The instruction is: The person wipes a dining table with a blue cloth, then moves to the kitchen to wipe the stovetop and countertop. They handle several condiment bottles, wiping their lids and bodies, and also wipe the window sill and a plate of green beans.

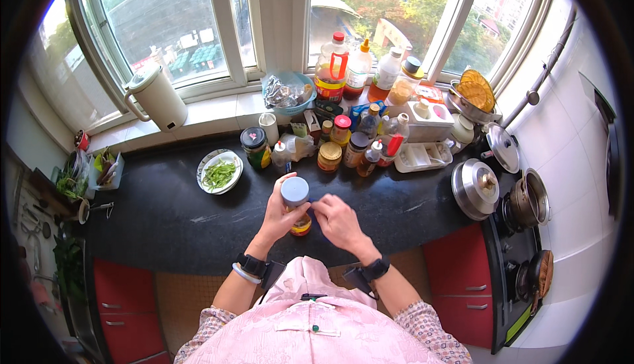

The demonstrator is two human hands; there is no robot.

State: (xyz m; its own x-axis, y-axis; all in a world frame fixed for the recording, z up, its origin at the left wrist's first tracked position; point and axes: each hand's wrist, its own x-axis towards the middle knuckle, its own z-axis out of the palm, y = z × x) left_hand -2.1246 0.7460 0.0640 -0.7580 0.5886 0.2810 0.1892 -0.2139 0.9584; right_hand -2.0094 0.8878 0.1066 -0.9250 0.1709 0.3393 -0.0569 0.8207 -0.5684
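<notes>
My left hand (280, 214) is wrapped around a jar (300, 226) with a grey-blue lid (295, 190) and a red and yellow label, upright over the black counter. My right hand (339, 219) is just right of the jar, fingers bent and slightly blurred, beside something blue at the jar's side; whether it grips this cannot be told. To the left, a patterned plate (201, 176) on the counter holds cut green vegetables (219, 174). Beyond my hands stand a squeeze bottle (281, 156) with a red tip and a jar with a gold lid (329, 158).
Several sauce bottles and jars crowd the counter's back, with a white divided tray (424, 157). An electric kettle (157, 97) and a blue basket (303, 106) stand on the sill. A lidded metal pot (476, 189) sits right, near the stove (510, 265). Red cabinets (458, 275) lie below.
</notes>
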